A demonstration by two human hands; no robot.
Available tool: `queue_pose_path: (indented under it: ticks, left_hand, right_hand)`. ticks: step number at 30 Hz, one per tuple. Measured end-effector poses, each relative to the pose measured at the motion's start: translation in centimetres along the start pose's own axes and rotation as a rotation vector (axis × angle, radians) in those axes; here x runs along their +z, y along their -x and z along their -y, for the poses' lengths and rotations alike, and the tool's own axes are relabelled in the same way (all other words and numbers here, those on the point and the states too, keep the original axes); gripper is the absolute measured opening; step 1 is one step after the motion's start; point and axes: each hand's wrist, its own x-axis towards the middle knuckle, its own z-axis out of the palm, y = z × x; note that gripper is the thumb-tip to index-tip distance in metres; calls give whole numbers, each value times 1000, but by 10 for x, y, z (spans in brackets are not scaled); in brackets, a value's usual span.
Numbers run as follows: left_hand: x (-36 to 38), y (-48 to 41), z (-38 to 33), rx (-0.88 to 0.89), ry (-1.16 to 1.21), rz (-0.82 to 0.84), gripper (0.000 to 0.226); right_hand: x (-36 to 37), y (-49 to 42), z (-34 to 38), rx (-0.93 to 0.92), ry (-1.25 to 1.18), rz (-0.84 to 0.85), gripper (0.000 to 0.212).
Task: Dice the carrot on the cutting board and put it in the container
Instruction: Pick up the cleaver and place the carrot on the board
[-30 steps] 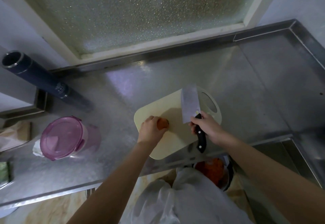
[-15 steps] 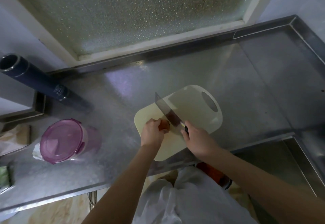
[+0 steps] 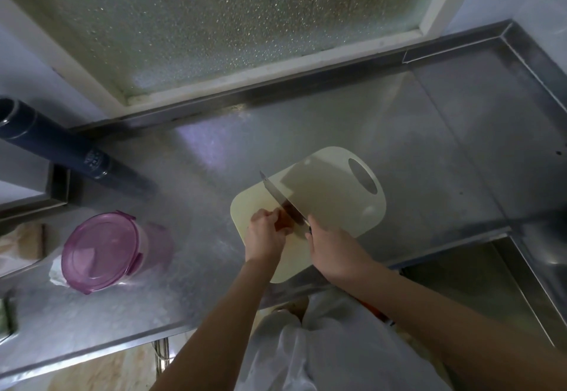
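Observation:
A cream cutting board (image 3: 337, 206) with a handle hole lies on the steel counter. On its near left part sits a short orange carrot piece (image 3: 283, 222). My left hand (image 3: 264, 235) grips the carrot from the left, fingers curled over it. My right hand (image 3: 333, 252) holds the handle of a cleaver (image 3: 280, 199), whose blade stands edge-down against the carrot's right side. The handle is hidden in my fist. A round container with a purple lid (image 3: 101, 251), lid on, stands on the counter to the left.
A dark tall cylinder (image 3: 64, 151) stands at the back left beside a wall ledge. A sink basin (image 3: 491, 286) drops away at the right. Frosted glass runs behind the counter (image 3: 429, 133). My white apron hangs below the counter edge.
The cleaver went from lying flat with its face up to standing edge-down, and my right hand has brought it left against the carrot. My left hand kept its hold.

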Motion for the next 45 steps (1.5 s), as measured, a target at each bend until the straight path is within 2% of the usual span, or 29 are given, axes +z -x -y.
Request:
queue_pose_path:
  ticks: [5,11,16,20,22,23,24,25,27,28,29,30,31,32,33,34,36,41,45]
  left_hand:
    - [3,-2,1,-1,7,-1,30]
    - [4,-4,3,0,35,7,31]
    - [1,-7,3,17,-39,41,27]
    - [-2,-9,2,47,-68,42,26]
    - [-5,-10,1,18,-52,52,26]
    - [-6,-11,1,14,-55,57,26]
    - [-6,-11,1,17,-68,63,26]
    - [-6,-11,1,22,-81,67,26]
    - [-8,-10,0,32,-111,73,24]
    - [-8,-10,0,39,-138,78,23]
    - [-9,-9,-2,47,-170,84,21]
    - [-10,-8,-3,53,-199,87,21]
    - [-12,-8,-4,59,-215,89,21]
    - [-13,-8,-6,66,-216,89,21]
    - [-13,-7,-6,68,-203,90,21]
    - [-14,-7,-6,65,-179,89,21]
    - [-14,-7,-5,62,-142,88,21]
    - [-12,-6,-1,71,-127,67,27]
    - [-11,-7,-1,78,-149,55,24]
  right_hand:
    - [2,-7,8,-1,-3,11,31]
    - [-2,-22,8,8,-159,46,27]
    - [-9,-30,1,41,-259,82,29]
    - [-3,-24,2,158,-348,73,48]
    - [-1,-17,3,156,-315,52,52]
    - [3,-11,1,135,-314,30,50]
    - [2,-6,-1,59,-275,-56,42]
    - [0,-1,-6,6,-207,-62,29]
    - [5,3,-19,77,-201,-56,59]
    - [6,3,-24,101,-188,-13,68]
    - [8,1,-27,63,-179,-66,70]
    - [9,0,-24,54,-163,-76,68]
    - [4,1,-17,118,-227,-29,64]
    - [8,-1,-15,181,-350,49,49]
    - [17,-3,-16,165,-435,2,26]
    - [20,-6,-18,106,-396,-36,29]
    - [25,-13,-15,124,-367,-26,42]
    - [29,-30,-8,106,-435,-10,47]
    - [35,-36,-7,113,-442,-19,42]
